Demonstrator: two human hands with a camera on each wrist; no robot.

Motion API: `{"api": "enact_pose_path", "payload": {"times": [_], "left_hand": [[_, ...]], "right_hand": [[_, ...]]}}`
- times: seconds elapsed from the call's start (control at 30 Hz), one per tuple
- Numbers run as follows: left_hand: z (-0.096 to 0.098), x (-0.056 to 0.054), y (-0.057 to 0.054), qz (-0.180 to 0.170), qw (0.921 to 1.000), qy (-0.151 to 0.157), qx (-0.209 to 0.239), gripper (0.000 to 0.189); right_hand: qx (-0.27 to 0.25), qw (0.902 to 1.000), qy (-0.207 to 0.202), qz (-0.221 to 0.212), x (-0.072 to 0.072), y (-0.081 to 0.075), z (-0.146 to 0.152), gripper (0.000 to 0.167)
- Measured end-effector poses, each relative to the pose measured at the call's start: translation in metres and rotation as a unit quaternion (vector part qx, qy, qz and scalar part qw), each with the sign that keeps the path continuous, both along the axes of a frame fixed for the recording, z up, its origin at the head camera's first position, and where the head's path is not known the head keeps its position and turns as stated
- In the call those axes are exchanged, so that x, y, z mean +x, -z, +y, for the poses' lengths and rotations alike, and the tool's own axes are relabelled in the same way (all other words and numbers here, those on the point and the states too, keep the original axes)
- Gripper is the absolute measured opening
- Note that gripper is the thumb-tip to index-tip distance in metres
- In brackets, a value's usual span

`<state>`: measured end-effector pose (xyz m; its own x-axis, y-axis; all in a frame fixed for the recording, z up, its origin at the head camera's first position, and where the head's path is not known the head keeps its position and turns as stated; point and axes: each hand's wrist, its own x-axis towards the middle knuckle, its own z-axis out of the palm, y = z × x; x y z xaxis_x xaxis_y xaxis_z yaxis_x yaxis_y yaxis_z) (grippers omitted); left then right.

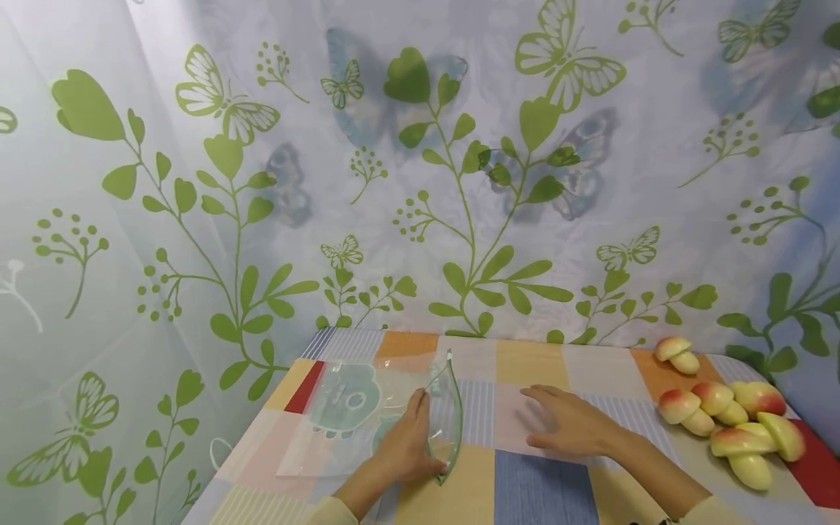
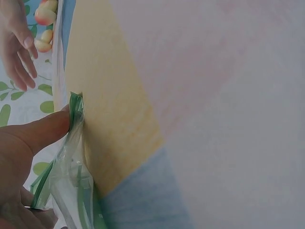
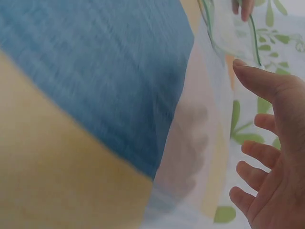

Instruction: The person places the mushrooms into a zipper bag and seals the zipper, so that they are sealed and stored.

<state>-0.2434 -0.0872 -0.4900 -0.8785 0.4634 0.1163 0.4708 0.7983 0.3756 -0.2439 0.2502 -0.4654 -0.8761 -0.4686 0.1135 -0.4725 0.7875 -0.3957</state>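
Observation:
A clear zip bag (image 1: 344, 408) with a green seal and a pale green cartoon print lies at the left of the table. My left hand (image 1: 408, 441) grips it by its mouth, which gapes toward the right. In the left wrist view the thumb (image 2: 50, 131) presses on one end of the green seal (image 2: 76, 107), with the other fingers lower on the opposite side. My right hand (image 1: 574, 423) holds nothing and hovers over the middle of the table, fingers spread toward the bag. Its thumb and bent fingers show apart in the right wrist view.
Several toy mushrooms (image 1: 741, 434) with red and yellow caps are grouped at the table's right side. One mushroom (image 1: 678, 355) sits farther back. A patchwork cloth (image 1: 545, 481) covers the table. Behind it hangs a curtain (image 1: 407, 219) printed with leaves and butterflies.

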Motion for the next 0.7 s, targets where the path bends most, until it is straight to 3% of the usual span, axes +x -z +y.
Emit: {"api": "enact_pose_path", "payload": {"times": [0.37, 0.7], "left_hand": [[0.005, -0.006, -0.005, -0.002, 0.9999, 0.005, 0.014, 0.129], [0.001, -0.004, 0.002, -0.008, 0.9997, 0.005, 0.021, 0.130]], "right_hand": [[-0.009, 0.9993, 0.026, 0.024, 0.011, -0.012, 0.045, 0.080], [-0.005, 0.9976, 0.042, 0.055, 0.027, -0.009, 0.077, 0.079]]}}
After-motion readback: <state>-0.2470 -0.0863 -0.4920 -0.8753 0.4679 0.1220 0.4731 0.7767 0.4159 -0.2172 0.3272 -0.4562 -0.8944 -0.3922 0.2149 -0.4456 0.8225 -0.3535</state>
